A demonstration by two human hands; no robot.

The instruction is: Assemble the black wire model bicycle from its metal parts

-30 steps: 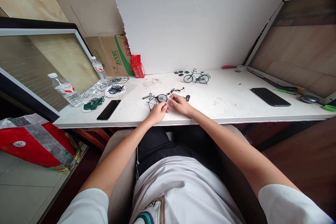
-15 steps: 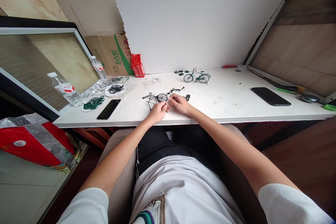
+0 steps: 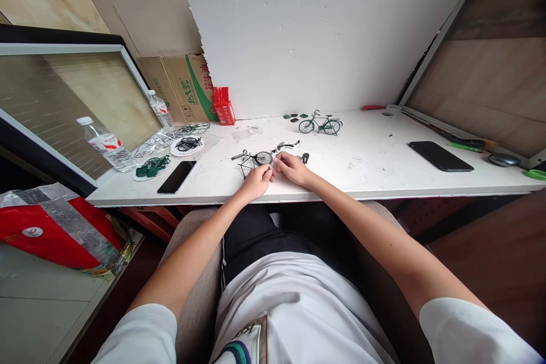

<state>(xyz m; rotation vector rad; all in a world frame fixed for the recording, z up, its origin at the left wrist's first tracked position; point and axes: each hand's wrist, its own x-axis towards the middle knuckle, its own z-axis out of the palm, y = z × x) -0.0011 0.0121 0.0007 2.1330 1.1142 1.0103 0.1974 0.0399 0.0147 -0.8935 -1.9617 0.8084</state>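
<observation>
My left hand (image 3: 256,182) and my right hand (image 3: 292,169) meet near the front edge of the white table, fingertips almost touching. Both are closed in a pinch; whatever lies between the fingers is too small and hidden to name. Just beyond my left hand is a black model bicycle frame (image 3: 244,167), partly covered by that hand, with a small spoked wheel (image 3: 263,158) beside it. Thin black parts (image 3: 285,147) lie past my right hand, and a small black piece (image 3: 304,157) is at its knuckles.
A green model bicycle (image 3: 319,124) stands farther back. To the left are a phone (image 3: 176,177), plates of green parts (image 3: 152,167) and black parts (image 3: 187,144), and water bottles (image 3: 106,145). A second phone (image 3: 441,157) and a mouse-like grey object (image 3: 503,160) lie right.
</observation>
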